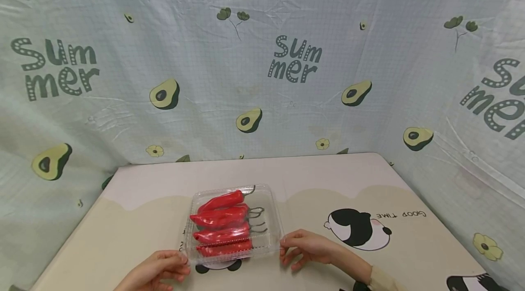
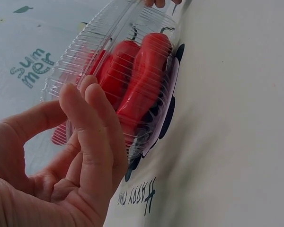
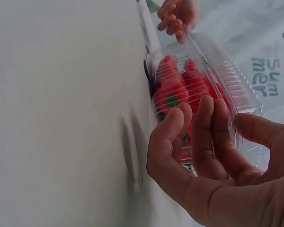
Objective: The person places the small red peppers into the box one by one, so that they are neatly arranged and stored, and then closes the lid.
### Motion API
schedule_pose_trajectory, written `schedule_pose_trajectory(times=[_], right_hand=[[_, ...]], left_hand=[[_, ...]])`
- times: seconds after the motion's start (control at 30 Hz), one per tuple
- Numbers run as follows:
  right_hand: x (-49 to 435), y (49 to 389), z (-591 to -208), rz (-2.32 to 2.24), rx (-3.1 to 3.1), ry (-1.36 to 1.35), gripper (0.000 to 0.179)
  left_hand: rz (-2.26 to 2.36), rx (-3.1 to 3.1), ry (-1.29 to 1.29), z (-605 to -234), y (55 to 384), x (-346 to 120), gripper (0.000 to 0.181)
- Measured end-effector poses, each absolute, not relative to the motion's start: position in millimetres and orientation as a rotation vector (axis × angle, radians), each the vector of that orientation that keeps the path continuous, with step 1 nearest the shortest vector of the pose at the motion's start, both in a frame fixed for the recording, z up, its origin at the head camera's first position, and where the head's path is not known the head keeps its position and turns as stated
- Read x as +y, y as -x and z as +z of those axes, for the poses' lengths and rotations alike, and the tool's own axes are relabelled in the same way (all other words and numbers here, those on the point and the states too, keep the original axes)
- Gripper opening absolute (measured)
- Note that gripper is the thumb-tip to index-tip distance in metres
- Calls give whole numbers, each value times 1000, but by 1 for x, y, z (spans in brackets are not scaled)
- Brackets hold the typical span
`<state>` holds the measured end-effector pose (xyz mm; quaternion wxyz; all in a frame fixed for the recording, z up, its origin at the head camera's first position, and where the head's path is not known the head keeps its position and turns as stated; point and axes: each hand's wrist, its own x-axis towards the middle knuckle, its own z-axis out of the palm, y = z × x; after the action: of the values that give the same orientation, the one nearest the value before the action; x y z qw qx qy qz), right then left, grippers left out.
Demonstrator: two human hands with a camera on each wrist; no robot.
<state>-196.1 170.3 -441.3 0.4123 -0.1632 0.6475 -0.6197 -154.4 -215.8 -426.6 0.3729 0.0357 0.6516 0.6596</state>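
A clear plastic clamshell box point(image 1: 268, 236) with its lid down lies on the table, holding several red peppers point(image 1: 221, 216) with curled green stems. At the box's near left corner, my left hand point(image 1: 157, 269) pinches the rim between thumb and fingertips. My right hand point(image 1: 309, 249) grips the rim at the near right corner in the same way. Through the ribbed side wall, the left wrist view shows the peppers point(image 2: 144, 71) lying side by side. In the right wrist view, the thumb lies on one side of the box rim point(image 3: 234, 118) and the fingers on the other.
The tabletop point(image 1: 328, 172) carries printed dog figures, one beside the right hand and one partly under the box. A pale curtain point(image 1: 197, 63) with avocado prints hangs along the back and both sides of the table.
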Motion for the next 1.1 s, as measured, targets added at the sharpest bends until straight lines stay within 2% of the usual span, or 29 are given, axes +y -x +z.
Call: schedule_pose_trajectory(times=[1.1], right_hand=[[167, 192, -442, -1598, 1708, 369, 15]], left_hand=[[1698, 1777, -18, -430, 153, -212, 24]])
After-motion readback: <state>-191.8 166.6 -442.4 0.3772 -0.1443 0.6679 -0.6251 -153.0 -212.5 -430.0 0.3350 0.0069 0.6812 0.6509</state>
